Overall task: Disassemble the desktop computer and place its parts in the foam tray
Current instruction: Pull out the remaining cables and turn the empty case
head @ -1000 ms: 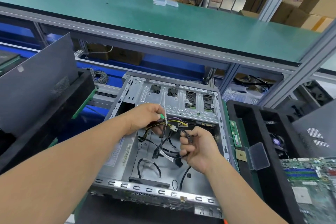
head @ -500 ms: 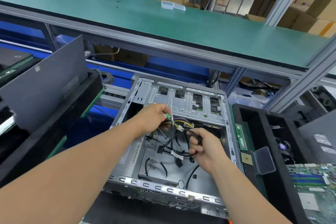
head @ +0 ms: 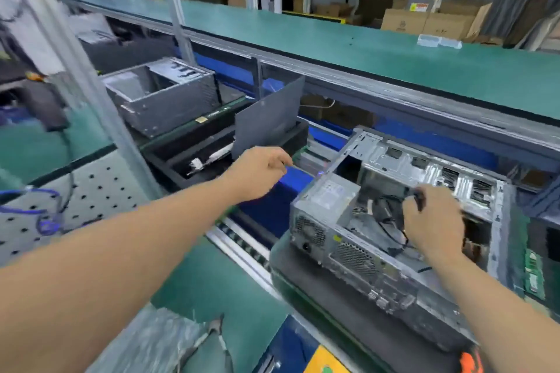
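Right hand (head: 431, 221) grips black cable bundle (head: 386, 212) inside open chassis (head: 391, 221); left hand (head: 260, 171), fingers loosely curled, empty, reaches left of chassis toward foam tray (head: 181, 160). Risk: one-handed pull snags cables on chassis edges.

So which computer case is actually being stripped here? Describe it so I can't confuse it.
Below the long green shelf, two metal cases sit open. It's the near one, on the right, with the right hand gripping black cables inside it.
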